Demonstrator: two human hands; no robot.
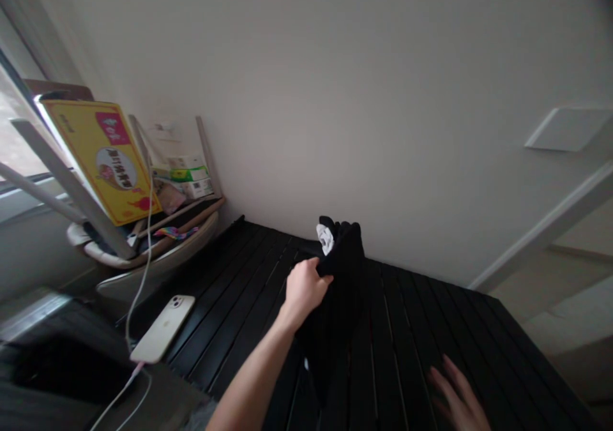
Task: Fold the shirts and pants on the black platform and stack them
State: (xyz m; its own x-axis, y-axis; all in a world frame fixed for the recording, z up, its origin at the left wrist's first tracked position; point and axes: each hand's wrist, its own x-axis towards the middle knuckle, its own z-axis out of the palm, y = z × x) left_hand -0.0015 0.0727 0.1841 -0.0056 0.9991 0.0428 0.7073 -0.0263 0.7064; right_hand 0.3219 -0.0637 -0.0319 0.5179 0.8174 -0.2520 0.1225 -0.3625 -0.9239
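The left hand (304, 292) is closed around a fold of a black cloth garment (341, 303), fingers wrapped over the fabric and thumb out of sight behind it. The garment hangs in a long, bunched column from that grip, its upper end rising past the hand toward 1 o'clock. A small white patch (325, 238) shows at its top, though it is too small to tell whether it is a lining, a label or a print. The garment's lower part drops toward the bottom of the view, over a black slatted bench (421, 329).

The right hand (457, 396) sits at about 4 o'clock from the garment, low in the view and blurred. It is open, with the fingers spread and nothing in its hold. It stands apart from the garment, and I cannot tell whether it touches the slats.

At 8 o'clock from the left hand, a white smartphone (163, 329) lies on the bench's near-left edge, with a white charging cable (141, 284) running past it. Farther off, at about 10 o'clock, a yellow printed board (105, 159) leans on a curved white seat with a wooden rim (143, 255). Small packaged boxes (184, 177) and a rainbow-coloured strip (175, 232) rest there too. A plain white wall (364, 99) rises behind the bench.
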